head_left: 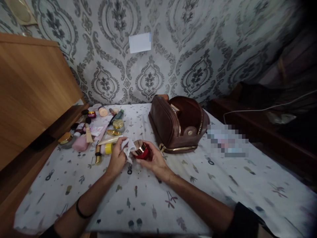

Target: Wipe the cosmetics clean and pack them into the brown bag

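Note:
My right hand (156,162) is closed round a red cosmetic jar (146,153) with a shiny gold lid, tilted towards the left. In my left hand (118,158) is a crumpled white wipe (128,148), pinched between the fingers and held against or close beside the lid. Just left of that hand lie a yellow-capped tube (106,148), a cream-coloured tube (109,140) and a small gold-and-black tube (98,155). Behind my right hand stands a brown leather toiletry bag (164,122), unzipped, its inside mostly dark.
Several cosmetics crowd the table's left side, among them a pink sponge-like item (80,142) and a gold-lidded jar (65,138). A patterned white cloth (138,201) covers the table. Wooden furniture (37,89) borders the left; a blurred-out patch (228,140) lies right of the bag.

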`<state>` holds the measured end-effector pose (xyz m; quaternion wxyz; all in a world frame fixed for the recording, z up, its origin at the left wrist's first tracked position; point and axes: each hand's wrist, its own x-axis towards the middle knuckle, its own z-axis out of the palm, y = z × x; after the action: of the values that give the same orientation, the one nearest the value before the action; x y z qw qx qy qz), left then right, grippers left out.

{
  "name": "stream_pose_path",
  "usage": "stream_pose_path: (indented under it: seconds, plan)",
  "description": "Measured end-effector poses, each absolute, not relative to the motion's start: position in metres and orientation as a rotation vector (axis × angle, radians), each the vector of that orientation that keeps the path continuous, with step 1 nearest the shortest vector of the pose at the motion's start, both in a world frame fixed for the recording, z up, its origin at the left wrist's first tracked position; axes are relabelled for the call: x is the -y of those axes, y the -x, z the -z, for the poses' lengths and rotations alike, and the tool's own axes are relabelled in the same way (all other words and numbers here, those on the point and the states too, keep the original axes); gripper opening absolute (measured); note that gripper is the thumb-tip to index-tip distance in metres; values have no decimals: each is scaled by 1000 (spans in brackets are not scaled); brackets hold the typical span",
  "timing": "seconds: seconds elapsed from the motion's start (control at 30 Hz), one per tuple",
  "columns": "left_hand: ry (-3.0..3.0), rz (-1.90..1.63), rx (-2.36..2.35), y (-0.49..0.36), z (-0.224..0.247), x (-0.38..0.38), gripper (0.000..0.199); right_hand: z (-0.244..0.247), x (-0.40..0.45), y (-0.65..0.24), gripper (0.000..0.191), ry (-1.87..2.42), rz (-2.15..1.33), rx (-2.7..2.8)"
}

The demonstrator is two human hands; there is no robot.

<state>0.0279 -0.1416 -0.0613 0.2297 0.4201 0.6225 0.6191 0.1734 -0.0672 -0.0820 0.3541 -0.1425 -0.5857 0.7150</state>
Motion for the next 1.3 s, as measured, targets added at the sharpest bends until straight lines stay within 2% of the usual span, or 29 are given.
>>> stream_pose_path:
  seconds: [0.1, 0.33, 0.53, 0.73, 0.97, 1.03, 1.17, 1.3]
  plan:
    - [-1300, -1657, -1725, -25, 63, 142, 34, 82, 66, -173, 66, 387, -1847, 1487]
    - [-1376, -1528, -1655, -29, 62, 145, 24, 76, 69, -174, 67, 415, -1795, 1523]
    - [-1404, -1428, -1484, -30, 55, 149, 38, 72, 66, -176, 63, 476, -1738, 1518]
    - [-1309, -1424, -1520, -28, 56, 146, 40, 70, 66, -180, 66, 462, -1941, 1496]
    - [-1280, -1480, -1633, -26, 58, 148, 47, 64, 66, -184, 49, 369, -2058, 1571]
    - [-1264, -1477, -1653, -25, 60, 147, 51, 67, 67, -183, 54, 358, -2043, 1589]
    - [-1239, -1465, -1682, -26, 59, 147, 55, 76, 69, -182, 76, 328, -1917, 1651]
    - [-1285, -1440, -1692, -30, 51, 147, 59, 82, 68, -182, 81, 358, -1609, 1875]
